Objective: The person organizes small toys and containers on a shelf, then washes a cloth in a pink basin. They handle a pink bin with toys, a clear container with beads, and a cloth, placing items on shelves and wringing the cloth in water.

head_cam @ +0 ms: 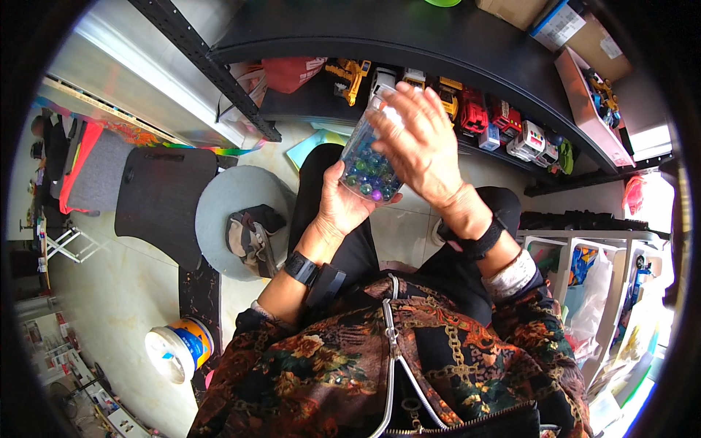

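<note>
My left hand (342, 205) is wrapped around the lower part of a clear plastic jar (356, 143), which is tilted. Blue and green glass marbles (366, 167) fill much of it, with one purple ball (376, 195) near the bottom. Over the jar's upper end lies my right hand (419, 142), its fingers blurred. A bright white patch, perhaps a lid, shows between those fingers. Whether the right fingers grip the jar or only rest against it is not clear.
Ahead, a black shelf (350, 52) holds toy vehicles, including a red truck (473, 112) and a yellow digger (350, 76). A camouflage cloth (254, 235) lies on the grey round stool (219, 205) at left. A white bucket (178, 350) and storage bins (580, 274) flank me.
</note>
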Tool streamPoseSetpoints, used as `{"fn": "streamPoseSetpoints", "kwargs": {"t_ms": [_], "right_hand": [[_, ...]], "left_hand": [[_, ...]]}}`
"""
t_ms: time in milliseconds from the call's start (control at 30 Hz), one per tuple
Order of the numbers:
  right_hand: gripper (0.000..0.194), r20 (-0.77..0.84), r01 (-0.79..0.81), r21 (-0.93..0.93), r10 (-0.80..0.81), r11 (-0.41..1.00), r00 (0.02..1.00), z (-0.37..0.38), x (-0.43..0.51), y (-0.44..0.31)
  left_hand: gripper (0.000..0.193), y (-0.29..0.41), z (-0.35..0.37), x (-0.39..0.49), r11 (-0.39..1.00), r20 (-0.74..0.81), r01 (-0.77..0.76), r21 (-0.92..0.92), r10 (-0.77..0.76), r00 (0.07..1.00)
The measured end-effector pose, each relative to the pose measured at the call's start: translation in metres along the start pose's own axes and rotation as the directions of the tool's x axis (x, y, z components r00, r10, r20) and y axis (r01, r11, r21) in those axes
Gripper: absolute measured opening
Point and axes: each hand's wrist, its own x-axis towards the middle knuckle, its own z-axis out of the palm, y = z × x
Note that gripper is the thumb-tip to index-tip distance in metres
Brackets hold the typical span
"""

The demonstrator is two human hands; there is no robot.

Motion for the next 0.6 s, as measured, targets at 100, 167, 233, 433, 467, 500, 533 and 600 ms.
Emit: {"fn": "streamPoseSetpoints", "kwargs": {"t_ms": [100,167,233,433,467,500,533,600], "right_hand": [[0.037,0.096,0.088,0.066,-0.095,0.994,0.991,0.017,-0.024,-0.021],[0.034,0.129,0.153,0.144,-0.172,0.978,0.977,0.029,-0.037,-0.036],[0.034,0.111,0.233,0.286,-0.273,0.929,0.955,0.037,-0.048,-0.053],[0.024,0.051,0.176,0.54,-0.241,0.823,0.969,0.001,-0.052,-0.06],[0.022,0.016,-0.003,0.662,-0.011,0.75,1.0,-0.005,-0.044,-0.053],[0.021,-0.028,-0.051,0.524,0.077,0.85,0.997,-0.011,-0.035,-0.038],[0.023,-0.172,-0.086,0.491,0.193,0.867,0.966,-0.017,-0.025,-0.022],[0.033,-0.203,-0.37,0.366,0.461,0.854,0.864,-0.022,-0.007,0.004]], "left_hand": [[0.055,0.0,0.0,-0.001,0.994,-0.062,-0.039,-0.104,0.033,0.998],[0.051,0.002,0.001,-0.003,0.963,-0.02,-0.182,0.197,0.19,0.982],[0.053,0.006,0.002,-0.007,0.994,0.019,-0.07,0.083,0.068,0.997],[0.066,0.007,0.001,-0.002,0.987,0.1,0.069,-0.147,-0.054,0.993],[0.064,0.006,0.0,-0.001,0.982,0.111,0.057,-0.181,-0.037,0.993],[0.064,0.005,0.0,0.0,0.988,0.093,0.017,-0.155,-0.003,0.996],[0.064,0.004,0.0,0.0,0.992,0.063,-0.03,-0.124,0.039,0.997],[0.071,0.002,0.002,0.0,0.998,0.095,-0.062,-0.017,0.063,0.993]]}}
